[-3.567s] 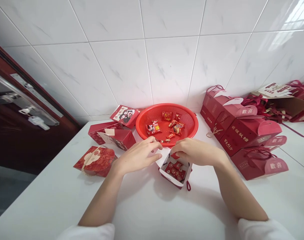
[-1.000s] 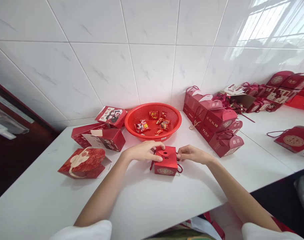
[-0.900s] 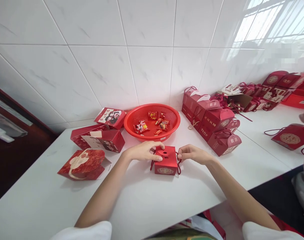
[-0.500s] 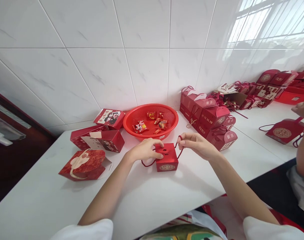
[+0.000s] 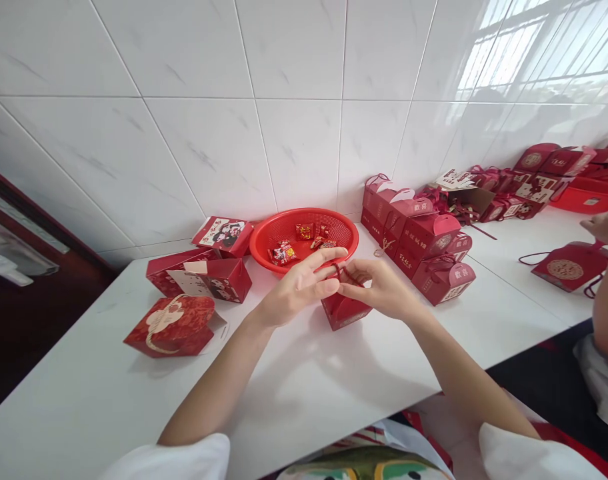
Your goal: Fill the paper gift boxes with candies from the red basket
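A small red box [image 5: 345, 313] rests on the white table, tilted a little, its top partly hidden behind my hands. Above it my left hand [image 5: 304, 283] has its fingers around the dark red cord [image 5: 339, 269]. My right hand [image 5: 379, 288] pinches the same cord close beside the left fingertips. Just behind the hands is a red plastic basket [image 5: 264, 233] with several wrapped sweets [image 5: 283, 252] in it.
Several red boxes [image 5: 184, 327] stand at the left. To the right, stacked red boxes [image 5: 429, 240] line the wall [image 5: 299, 147]. Another person's hand [image 5: 607, 227] is above a corded red box [image 5: 567, 267] at the far right.
My left hand has left the box top and risen to the cord. My right hand has moved left to meet it. The box has turned and shifted slightly right.
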Demonstrator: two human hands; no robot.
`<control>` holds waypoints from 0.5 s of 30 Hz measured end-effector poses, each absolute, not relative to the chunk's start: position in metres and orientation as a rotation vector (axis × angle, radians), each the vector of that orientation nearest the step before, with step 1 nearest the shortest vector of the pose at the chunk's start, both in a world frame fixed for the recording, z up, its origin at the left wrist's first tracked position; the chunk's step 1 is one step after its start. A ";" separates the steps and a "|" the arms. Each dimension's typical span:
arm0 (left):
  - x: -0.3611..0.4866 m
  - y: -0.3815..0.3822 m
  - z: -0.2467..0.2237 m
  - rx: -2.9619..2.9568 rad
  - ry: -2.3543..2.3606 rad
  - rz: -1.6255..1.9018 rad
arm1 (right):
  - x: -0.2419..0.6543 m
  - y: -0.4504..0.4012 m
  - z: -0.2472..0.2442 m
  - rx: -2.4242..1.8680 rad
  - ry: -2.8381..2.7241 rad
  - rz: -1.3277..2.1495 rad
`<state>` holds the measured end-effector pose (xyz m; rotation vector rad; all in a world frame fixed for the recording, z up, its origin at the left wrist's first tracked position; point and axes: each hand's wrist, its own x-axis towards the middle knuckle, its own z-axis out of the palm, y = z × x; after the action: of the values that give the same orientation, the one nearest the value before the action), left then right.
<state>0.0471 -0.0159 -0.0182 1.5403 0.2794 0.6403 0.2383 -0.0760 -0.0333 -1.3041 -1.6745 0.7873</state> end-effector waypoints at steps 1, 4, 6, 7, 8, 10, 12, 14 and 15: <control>0.049 -0.017 -0.020 1.548 0.282 0.638 | 0.235 -0.075 -0.036 -1.313 -1.681 0.766; 0.051 -0.019 -0.022 1.559 0.280 0.649 | 0.228 -0.074 -0.044 -1.306 -1.639 0.752; 0.051 -0.019 -0.022 1.548 0.253 0.666 | 0.226 -0.074 -0.046 -1.294 -1.564 0.727; 0.051 -0.020 -0.022 1.544 0.235 0.676 | 0.226 -0.076 -0.046 -1.292 -1.518 0.698; 0.050 -0.020 -0.021 1.542 0.221 0.689 | 0.227 -0.078 -0.044 -1.290 -1.469 0.651; 0.048 -0.021 -0.019 1.552 0.209 0.727 | 0.233 -0.085 -0.038 -1.281 -1.369 0.519; 0.045 -0.020 -0.016 1.581 0.218 0.792 | 0.245 -0.094 -0.026 -1.241 -1.254 0.353; 0.043 -0.018 -0.014 1.625 0.251 0.872 | 0.263 -0.105 -0.009 -1.174 -1.109 0.156; 0.041 -0.016 -0.014 1.650 0.277 0.906 | 0.275 -0.110 0.000 -1.138 -1.038 0.034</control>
<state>0.0415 -0.0158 -0.0136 1.6496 0.2772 0.9062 0.2748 -0.1105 0.0003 -1.1376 -1.0382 0.0337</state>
